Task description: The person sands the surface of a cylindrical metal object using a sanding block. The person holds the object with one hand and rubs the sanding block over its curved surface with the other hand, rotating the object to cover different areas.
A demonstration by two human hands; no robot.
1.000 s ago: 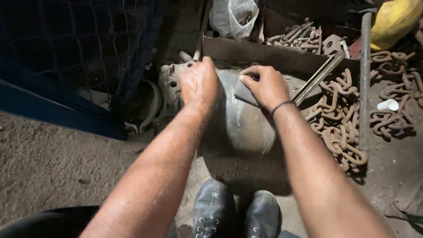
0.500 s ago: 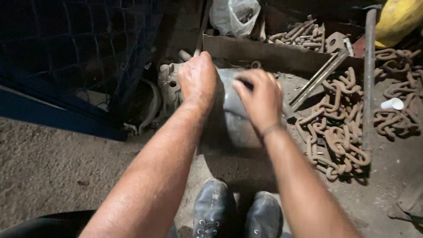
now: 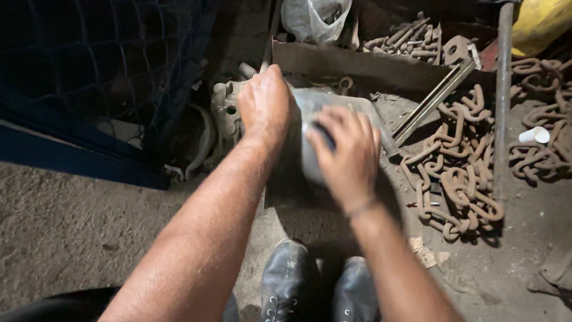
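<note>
Motion was seen in the right hand [image 3: 345,156]: it had been drawn back toward the body along the grey metal casing [image 3: 322,107], from the far upper edge a second earlier to the near face now, with a dark scrap (abrasive, perhaps) pinched under its fingers. A rubbing stroke down the surface was judged to be in hand. The left hand [image 3: 265,104] had been kept flat on the casing's top, bracing it, nothing grasped. The casing stayed on the dirt floor [image 3: 71,232], beside the rusty chain [image 3: 459,179].
</note>
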